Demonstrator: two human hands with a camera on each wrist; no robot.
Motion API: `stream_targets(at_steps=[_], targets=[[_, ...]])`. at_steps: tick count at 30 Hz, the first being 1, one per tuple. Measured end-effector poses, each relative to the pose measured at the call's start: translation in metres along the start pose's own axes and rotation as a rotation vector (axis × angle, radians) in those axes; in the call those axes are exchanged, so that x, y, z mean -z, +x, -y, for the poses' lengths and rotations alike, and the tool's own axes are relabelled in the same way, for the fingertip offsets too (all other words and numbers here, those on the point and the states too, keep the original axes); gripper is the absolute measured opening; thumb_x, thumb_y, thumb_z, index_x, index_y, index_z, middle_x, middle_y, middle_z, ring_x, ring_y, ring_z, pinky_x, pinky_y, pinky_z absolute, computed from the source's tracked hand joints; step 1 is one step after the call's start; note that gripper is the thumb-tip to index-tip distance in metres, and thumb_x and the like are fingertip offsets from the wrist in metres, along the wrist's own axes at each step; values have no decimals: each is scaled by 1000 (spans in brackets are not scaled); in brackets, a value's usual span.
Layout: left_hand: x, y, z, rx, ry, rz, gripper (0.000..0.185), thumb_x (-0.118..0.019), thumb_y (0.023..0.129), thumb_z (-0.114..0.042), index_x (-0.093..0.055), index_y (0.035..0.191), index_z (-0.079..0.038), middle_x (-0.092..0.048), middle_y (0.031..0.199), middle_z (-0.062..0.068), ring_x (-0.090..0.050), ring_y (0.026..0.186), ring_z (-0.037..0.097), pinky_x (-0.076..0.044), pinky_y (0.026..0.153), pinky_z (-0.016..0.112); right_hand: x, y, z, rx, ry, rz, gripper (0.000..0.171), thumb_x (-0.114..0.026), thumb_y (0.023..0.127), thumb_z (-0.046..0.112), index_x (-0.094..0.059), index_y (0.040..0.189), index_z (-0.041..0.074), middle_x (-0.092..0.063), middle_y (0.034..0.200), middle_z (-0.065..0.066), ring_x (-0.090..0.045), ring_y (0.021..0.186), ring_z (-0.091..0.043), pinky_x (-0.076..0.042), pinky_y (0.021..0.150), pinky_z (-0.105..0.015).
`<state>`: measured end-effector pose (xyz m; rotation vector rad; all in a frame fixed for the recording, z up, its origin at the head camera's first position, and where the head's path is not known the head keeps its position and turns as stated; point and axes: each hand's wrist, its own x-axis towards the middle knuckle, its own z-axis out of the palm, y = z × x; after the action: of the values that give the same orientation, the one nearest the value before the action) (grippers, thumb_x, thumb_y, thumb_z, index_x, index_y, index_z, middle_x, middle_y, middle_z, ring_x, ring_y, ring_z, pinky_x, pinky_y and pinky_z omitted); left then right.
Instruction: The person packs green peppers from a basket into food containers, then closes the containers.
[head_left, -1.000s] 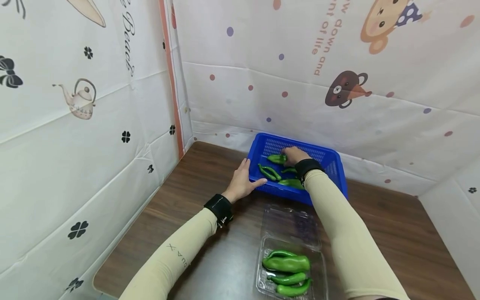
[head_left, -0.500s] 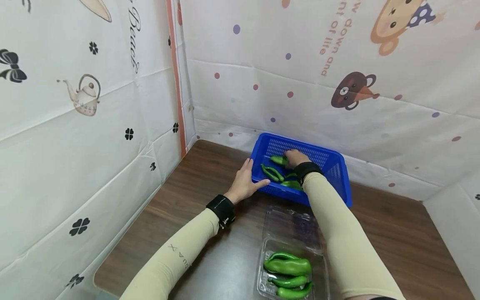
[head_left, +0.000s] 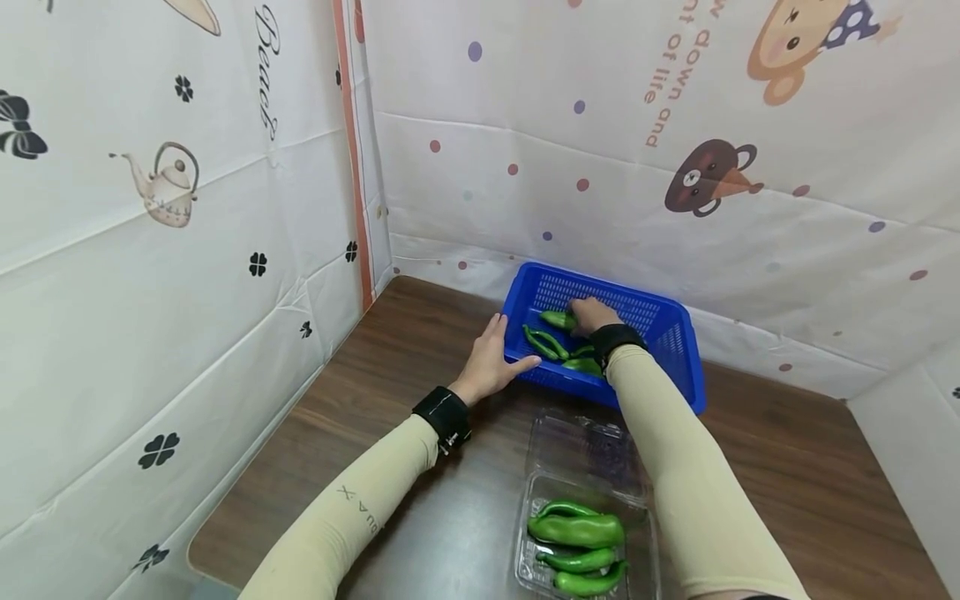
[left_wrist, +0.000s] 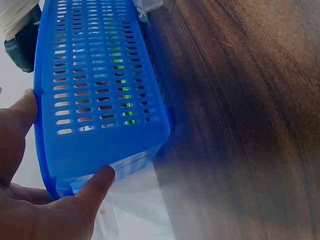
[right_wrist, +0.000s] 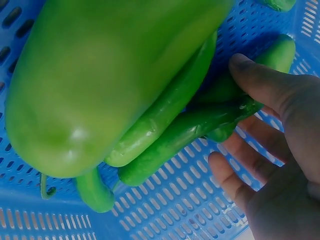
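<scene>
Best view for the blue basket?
Head: it shows most of the blue basket, rim and inside, though the right forearm covers part. Left wrist shows slotted outer wall and a corner beside the left hand; right wrist, only inside surfaces around the green peppers.

On left wall sheet (head_left: 195, 333): reads "Beach", black script, running sideways. On back wall sheet (head_left: 517, 200): reads "w down", "nt of life", "and", reddish-brown, slanting sideways, upper ends cut off. On left sleeve (head_left: 352, 510): reads "UA", "X", dark print, neighbouring lettering unclear.
</scene>
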<state>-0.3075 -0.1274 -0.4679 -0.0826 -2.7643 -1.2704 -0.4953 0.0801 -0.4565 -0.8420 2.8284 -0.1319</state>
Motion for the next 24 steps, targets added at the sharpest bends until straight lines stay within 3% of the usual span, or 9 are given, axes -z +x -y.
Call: stream_targets(at_steps=[13, 24], targets=[[-4, -1, -2, -9, -23, -10, 100, -73, 94, -49, -18, 163, -1, -16, 170, 20, -25, 153, 39, -30, 120, 54, 0, -5, -6, 7, 2, -35, 50, -83, 88, 11, -64, 133, -2, -69, 118, -23, -64, 112, -41, -54, 92, -56], [-2, -4, 1, -11, -44, -25, 101, -74, 93, -50, -18, 164, -3, -17, 170, 19, -27, 152, 40, -32, 119, 55, 29, -22, 7, 49, 10, -165, 46, -84, 87, 12, -64, 127, 1, -68, 111, -19, -65, 102, -37, -54, 86, -55]])
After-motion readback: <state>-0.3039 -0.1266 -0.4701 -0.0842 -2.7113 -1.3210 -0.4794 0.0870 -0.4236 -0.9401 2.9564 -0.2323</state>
